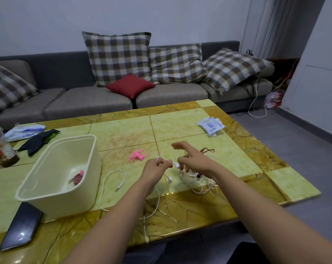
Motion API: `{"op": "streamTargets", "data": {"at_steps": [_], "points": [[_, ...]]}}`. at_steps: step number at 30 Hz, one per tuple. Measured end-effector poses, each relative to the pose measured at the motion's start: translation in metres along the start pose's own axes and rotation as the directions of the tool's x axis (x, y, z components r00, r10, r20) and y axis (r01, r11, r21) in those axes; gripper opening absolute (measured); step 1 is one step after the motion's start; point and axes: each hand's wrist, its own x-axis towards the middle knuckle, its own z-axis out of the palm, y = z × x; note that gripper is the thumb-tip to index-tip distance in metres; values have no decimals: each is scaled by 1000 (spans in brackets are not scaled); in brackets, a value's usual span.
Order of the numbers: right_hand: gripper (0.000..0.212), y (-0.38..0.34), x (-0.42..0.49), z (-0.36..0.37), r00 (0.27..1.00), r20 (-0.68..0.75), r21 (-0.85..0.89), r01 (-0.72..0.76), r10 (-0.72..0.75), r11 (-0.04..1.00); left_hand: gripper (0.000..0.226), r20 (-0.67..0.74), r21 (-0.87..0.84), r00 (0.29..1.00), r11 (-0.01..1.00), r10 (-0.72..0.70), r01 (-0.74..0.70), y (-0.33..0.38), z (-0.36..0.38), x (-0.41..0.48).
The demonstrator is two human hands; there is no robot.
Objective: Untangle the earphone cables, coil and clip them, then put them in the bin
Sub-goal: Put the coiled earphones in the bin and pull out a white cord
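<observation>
A dark grey sofa (66,71) with lighter taupe seat pads ran along a plain pale wall (37,25). It carried four brown-and-cream plaid cushions (117,58), one upright against the back and the rest leaning, and a small red cushion (130,85) lay just in front of the upright one. Before it stood a low bench (199,204) with a glossy top of yellow-green squares framed in veined amber, under soft, even light. To the right lay a grey tiled floor (313,149) with a dark skirting, a pale pleated curtain (272,25) hung in the far corner, and loose white cords (256,103) trailed from the sofa's end onto the floor.
</observation>
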Motion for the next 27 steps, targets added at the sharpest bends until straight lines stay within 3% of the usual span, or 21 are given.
{"op": "streamTargets", "data": {"at_steps": [2, 5, 9, 12, 14, 15, 17, 19, 21, 24, 27], "points": [[57, -4, -2, 10, 972, 228, 23, -68, 61, 997, 21, 23, 22, 1000, 1000, 8, -8, 0, -4, -3], [35, -5, -2, 24, 944, 320, -50, -65, 77, 997, 19, 15, 28, 1000, 999, 17, -17, 1, -17, -8], [23, -6, -4, 35, 973, 218, -98, -50, 71, 994, 17, 16, 69, 1000, 998, 13, -14, -1, -36, -15], [17, -1, 1, 40, 995, -16, -219, -101, 99, 970, 15, 29, 16, 999, 999, -29, 29, -4, -44, -21], [47, 2, -3, 43, 993, -46, -303, -118, 109, 946, 13, 55, -11, 998, 999, -39, 40, -5, -45, -25], [64, 2, -6, 46, 994, -3, -294, -104, 108, 950, 15, 68, -6, 997, 999, -44, 45, -5, -44, -29], [74, -5, -12, 54, 993, 101, -157, -38, 54, 987, 22, 88, 5, 995, 999, -50, 49, -6, -42, -32], [61, -13, -15, 64, 980, 198, 5, -7, 6, 1000, 26, 97, 3, 995, 1000, -25, 24, -7, -39, -33], [42, -13, -15, 69, 972, 233, 27, -9, 3, 1000, 24, 61, -8, 998, 1000, -1, 1, -7, -41, -32], [32, -8, -17, 68, 984, 179, 28, -7, 2, 1000, 18, -5, 19, 1000, 1000, 13, -13, -12, -51, -34], [28, -4, -20, 68, 999, 46, 170, -5, -3, 985, 19, 12, 142, 1000, 990, -7, 5, -21, -61, -37]]}}
